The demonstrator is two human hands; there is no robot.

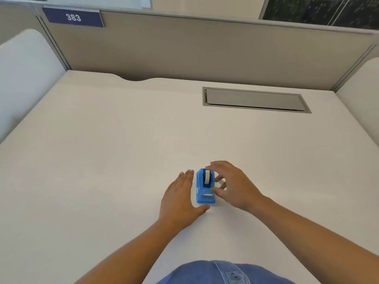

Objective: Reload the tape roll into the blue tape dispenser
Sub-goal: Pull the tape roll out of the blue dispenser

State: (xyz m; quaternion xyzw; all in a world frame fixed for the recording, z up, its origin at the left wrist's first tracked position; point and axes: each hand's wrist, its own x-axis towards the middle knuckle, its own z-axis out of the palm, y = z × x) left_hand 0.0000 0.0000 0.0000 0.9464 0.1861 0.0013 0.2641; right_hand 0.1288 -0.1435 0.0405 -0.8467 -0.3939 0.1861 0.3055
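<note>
Desk (pixel 102 160) pale, cubicle-walled; hands (pixel 180 199) (pixel 231 185) flank blue tape dispenser (pixel 205 187).

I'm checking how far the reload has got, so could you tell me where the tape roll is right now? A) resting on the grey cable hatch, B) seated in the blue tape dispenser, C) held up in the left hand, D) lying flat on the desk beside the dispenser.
B: the white tape roll stands on edge inside the blue tape dispenser, between the open left hand and right hand.
</note>
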